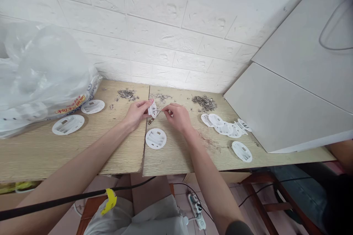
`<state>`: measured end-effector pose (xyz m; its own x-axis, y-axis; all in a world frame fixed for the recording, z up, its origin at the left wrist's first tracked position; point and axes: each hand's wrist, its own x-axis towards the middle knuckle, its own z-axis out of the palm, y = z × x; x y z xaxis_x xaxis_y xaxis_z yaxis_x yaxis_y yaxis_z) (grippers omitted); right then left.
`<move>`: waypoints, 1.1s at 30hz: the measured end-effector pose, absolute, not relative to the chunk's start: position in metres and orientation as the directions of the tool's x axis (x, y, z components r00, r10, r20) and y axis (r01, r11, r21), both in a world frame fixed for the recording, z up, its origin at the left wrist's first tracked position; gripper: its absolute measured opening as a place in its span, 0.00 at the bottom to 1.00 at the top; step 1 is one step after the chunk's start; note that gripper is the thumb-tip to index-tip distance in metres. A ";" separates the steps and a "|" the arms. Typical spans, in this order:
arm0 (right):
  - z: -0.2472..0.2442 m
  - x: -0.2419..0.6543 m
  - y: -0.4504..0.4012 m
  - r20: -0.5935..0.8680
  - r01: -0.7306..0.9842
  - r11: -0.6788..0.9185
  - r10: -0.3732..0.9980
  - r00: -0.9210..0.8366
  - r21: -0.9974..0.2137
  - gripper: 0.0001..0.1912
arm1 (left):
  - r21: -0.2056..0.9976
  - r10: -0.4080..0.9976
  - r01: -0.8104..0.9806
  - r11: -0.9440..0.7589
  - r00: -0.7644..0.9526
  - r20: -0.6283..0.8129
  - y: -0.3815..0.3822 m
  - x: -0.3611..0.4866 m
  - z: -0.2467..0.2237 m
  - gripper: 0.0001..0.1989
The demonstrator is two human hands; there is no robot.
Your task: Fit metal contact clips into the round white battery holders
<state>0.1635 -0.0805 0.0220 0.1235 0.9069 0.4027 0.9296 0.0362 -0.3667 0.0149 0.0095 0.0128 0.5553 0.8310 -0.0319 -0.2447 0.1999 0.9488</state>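
My left hand (137, 113) holds a small white plastic battery-holder disc (152, 109) on edge above the wooden table (116, 154). My right hand (178, 116) pinches a tiny metal piece (160, 111) against the disc's side. Directly below, flat on the table, lies another white round disc (156, 138) with battery slots facing up. Behind my hands sit small heaps of metal contacts (160, 97).
Two white discs (68, 124) lie at the left by a big clear plastic bag (44, 77). A pile of discs (226, 126) and one lone disc (242, 151) lie at the right, near a grey panel (281, 117). More metal heaps (204, 102) sit by the wall.
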 end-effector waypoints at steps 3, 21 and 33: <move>0.022 0.164 -0.080 0.376 0.926 0.043 0.920 0.109 -0.374 0.10 | 0.948 0.835 -0.244 0.206 0.549 -0.040 0.009 0.015 0.013 0.22; 0.019 0.168 -0.077 0.344 0.835 0.051 0.924 0.169 -0.548 0.09 | 0.949 0.838 -0.238 0.205 0.544 -0.044 0.009 0.015 0.012 0.23; 0.017 0.168 -0.077 0.380 0.870 0.022 0.905 0.192 -0.492 0.10 | 0.955 0.821 -0.232 0.187 0.570 -0.022 0.007 0.014 0.014 0.22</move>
